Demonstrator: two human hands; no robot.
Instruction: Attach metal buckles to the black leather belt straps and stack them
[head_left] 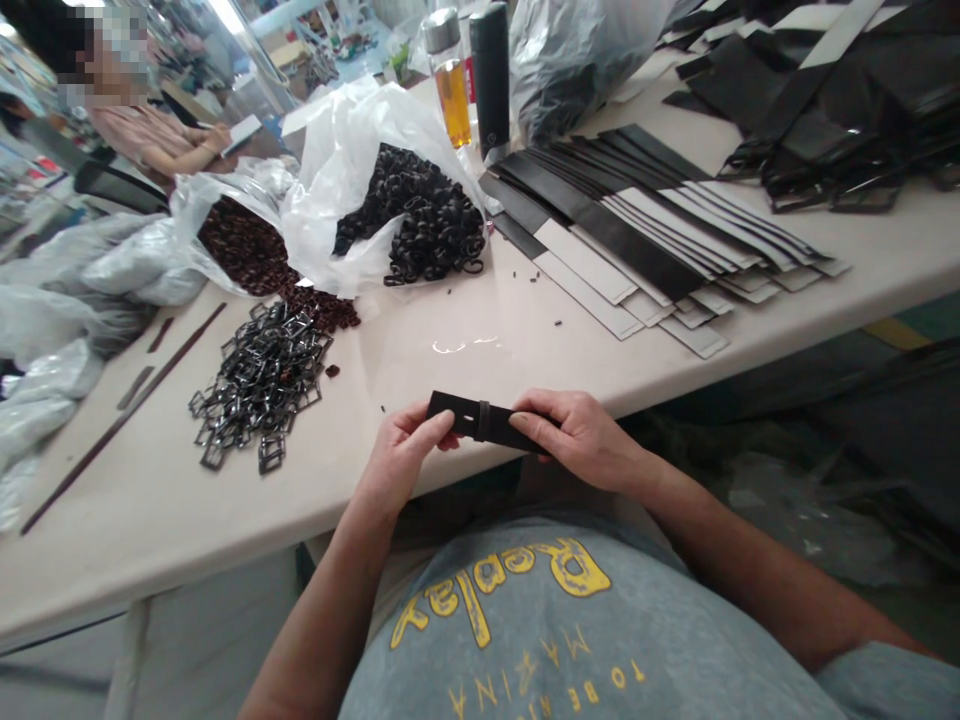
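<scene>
Between my two hands, over the table's front edge, is a black belt strap (504, 428) with a slot near its left end. A dark belt loop (483, 420) sits around the strap, between my hands. My left hand (401, 450) pinches the slotted end, thumb on top. My right hand (589, 440) grips the strap right of the loop, also with the thumb on top; the rest of the strap is hidden behind it. A heap of dark metal buckles (262, 370) lies on the table to the left.
Plastic bags spill black loops (435, 215) and brown loops (244, 250). Stacked black straps with white paper bands (622, 220) lie right, more straps (847, 110) behind. A bottle (450, 90) and a black flask (491, 80) stand at the back. A person (165, 140) is at far left.
</scene>
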